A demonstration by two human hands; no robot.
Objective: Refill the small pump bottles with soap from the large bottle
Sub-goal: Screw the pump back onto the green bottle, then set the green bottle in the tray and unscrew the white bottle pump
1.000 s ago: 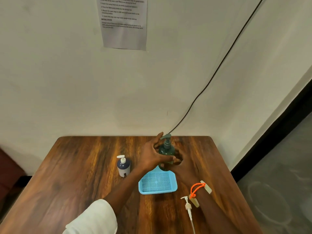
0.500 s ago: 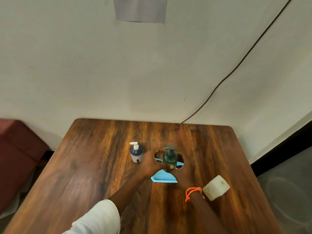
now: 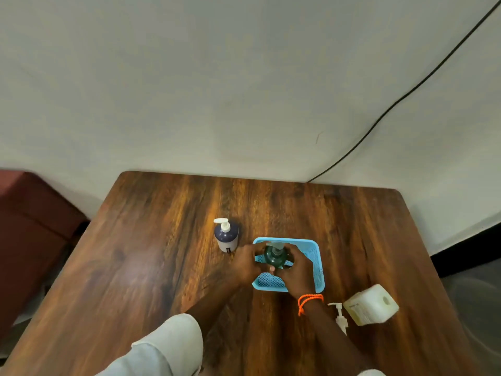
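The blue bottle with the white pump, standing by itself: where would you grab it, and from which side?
Grip the blue bottle round its wide round body, below the white pump. It stands upright with bare table on its left, so coming in from the left looks easiest. The pump's thin neck and sideways spout would probably give a poorer hold. On its right, both hands are busy at the blue tray.

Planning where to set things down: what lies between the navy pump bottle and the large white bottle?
In the head view, the blue mesh tray, holding the green pump bottle gripped by both hands.
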